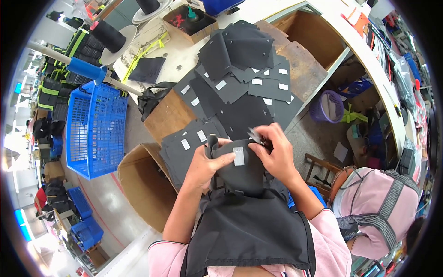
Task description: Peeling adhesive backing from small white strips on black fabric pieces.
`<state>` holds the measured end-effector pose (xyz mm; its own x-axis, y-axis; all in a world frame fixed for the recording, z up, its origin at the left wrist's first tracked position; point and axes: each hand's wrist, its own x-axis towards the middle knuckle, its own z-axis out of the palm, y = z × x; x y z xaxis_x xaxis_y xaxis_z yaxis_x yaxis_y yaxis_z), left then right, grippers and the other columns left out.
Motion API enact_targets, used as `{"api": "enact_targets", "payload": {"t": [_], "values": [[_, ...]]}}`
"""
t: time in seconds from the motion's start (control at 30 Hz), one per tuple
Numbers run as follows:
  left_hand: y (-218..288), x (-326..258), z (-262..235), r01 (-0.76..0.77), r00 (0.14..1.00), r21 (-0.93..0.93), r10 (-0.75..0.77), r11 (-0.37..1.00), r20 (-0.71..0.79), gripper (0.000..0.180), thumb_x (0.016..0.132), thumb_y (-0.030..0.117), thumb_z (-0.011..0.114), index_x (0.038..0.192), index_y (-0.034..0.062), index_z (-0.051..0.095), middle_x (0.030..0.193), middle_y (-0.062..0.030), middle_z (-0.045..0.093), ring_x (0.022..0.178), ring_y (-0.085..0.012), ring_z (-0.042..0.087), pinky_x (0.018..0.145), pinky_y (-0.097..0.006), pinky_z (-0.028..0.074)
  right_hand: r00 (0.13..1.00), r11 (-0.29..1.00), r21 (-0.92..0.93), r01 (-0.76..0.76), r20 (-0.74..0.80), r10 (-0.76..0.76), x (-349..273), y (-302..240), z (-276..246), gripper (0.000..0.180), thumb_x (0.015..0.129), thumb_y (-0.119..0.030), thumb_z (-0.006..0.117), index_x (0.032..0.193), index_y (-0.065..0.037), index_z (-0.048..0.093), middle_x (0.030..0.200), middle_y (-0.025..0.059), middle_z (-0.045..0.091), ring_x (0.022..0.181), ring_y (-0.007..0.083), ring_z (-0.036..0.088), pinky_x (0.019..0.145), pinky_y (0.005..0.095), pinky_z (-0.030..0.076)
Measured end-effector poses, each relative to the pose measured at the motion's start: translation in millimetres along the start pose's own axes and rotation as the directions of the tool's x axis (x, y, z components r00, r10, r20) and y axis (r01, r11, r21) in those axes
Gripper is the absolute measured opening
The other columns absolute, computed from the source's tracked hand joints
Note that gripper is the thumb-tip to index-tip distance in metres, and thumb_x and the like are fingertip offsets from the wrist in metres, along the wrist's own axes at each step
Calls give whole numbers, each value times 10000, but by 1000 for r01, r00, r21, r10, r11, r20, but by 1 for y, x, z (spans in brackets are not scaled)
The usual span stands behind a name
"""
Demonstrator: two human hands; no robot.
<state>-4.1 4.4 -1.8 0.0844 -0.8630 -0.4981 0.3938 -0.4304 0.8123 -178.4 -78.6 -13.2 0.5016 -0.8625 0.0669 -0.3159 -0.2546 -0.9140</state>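
fingers (273, 134) flank dark cloth (240, 177), left thumb (223, 161) overlapping

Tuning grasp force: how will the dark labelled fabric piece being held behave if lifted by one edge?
Likely floppy: the fabric piece curls over at the left grip. Probably light: similar pieces lie thin and flat in the pile. It may spring back a little, since its bend looks rounded rather than sharply creased.

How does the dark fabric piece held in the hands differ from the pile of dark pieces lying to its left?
The held piece is up between the left hand and right hand; the pile lies beside them. The held piece is bent; the pile looks mostly flat. Both are dark grey and show white labels.
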Motion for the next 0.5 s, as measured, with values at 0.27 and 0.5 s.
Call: {"api": "enact_targets", "payload": {"t": [0.27,0.5], "values": [[-7,3,2,-98,984,88,110,991,-142,398,707,58,732,1076,25,587,965,-52,580,914,-138,560,836,-276,445,901,851,-359,382,-58,-429,-22,4,-7,292,670,-104,722,939,-80,612,816,63,555,613,216,563,526,314,439],[-2,0,5,-37,994,43,41,998,-102,418,701,-9,706,1097,28,578,944,-50,585,863,-121,572,784,-250,465,902,845,-324,426,76,-425,-12,7,-6,281,644,-66,728,907,-61,630,747,70,552,618,235,560,535,319,455]]}}
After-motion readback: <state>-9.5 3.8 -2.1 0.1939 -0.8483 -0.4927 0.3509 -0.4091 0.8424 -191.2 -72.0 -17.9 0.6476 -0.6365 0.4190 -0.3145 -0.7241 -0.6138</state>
